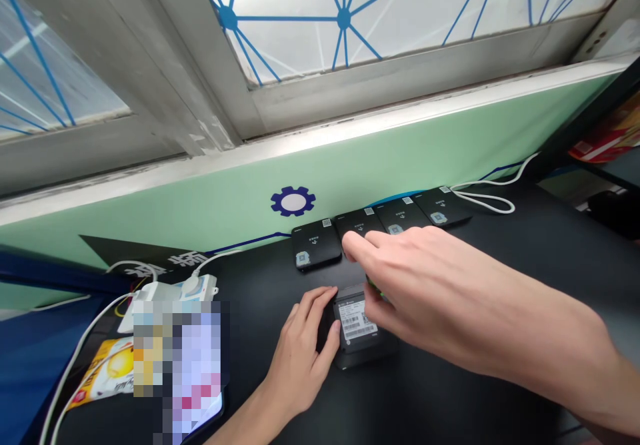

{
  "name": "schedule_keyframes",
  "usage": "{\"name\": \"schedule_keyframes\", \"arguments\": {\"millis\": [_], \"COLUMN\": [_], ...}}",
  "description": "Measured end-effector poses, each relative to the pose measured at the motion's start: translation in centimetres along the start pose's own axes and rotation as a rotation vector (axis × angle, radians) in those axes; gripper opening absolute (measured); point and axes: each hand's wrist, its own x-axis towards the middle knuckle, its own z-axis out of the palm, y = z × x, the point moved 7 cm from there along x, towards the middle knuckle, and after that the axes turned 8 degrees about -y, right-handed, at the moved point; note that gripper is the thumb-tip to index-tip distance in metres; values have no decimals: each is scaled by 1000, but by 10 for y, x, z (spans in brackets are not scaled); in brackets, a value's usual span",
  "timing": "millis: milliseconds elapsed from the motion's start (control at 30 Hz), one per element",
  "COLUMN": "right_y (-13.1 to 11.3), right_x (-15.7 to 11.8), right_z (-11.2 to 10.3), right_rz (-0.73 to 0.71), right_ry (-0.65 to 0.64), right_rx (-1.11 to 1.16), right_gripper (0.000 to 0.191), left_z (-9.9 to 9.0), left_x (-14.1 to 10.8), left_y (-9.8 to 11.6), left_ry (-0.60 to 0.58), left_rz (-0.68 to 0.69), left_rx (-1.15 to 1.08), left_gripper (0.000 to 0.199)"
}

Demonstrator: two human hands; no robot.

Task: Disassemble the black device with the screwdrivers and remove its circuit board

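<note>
A black device with a white printed label (358,320) lies on the dark table, label side up. My left hand (306,348) rests along its left side, thumb and fingers apart at the edge. Over the device's right part is my right hand (400,278), its fingers curled round something mostly hidden; only a small green bit shows beneath them. Behind the hands, several flat black boxes stand in a row by the wall, among them the leftmost box (316,244) and the rightmost box (443,206).
At the left are a white power strip (200,288) with cables, a yellow snack packet (107,372) and a partly pixelated phone (197,365). A white cable (493,203) loops at the back right. The green wall (240,198) bounds the table (270,278) behind.
</note>
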Motion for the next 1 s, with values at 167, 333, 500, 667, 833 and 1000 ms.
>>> {"name": "schedule_keyframes", "arguments": {"millis": [167,333,500,667,833,1000], "right_y": [2,7,5,8,2,3], "right_x": [2,-1,3,1,0,4], "right_z": [1,4,-2,4,0,-3], "right_rz": [49,72,101,123,18,82], "right_ry": [-51,-49,-17,-98,-67,-56], "right_rx": [33,58,44,70,-40,7], "right_gripper": [19,6,9,11,16,19], "left_z": [0,0,0,0,-1,0], "left_x": [0,-1,-1,-1,0,-1], "left_y": [1,0,-1,-1,1,0], "left_ry": [-12,-7,-4,0,-14,-10], "left_rz": [-9,-12,-7,-13,-27,-12], "left_rx": [-10,-10,-4,0,-9,-15], "left_gripper": [44,43,43,43,43,43]}}
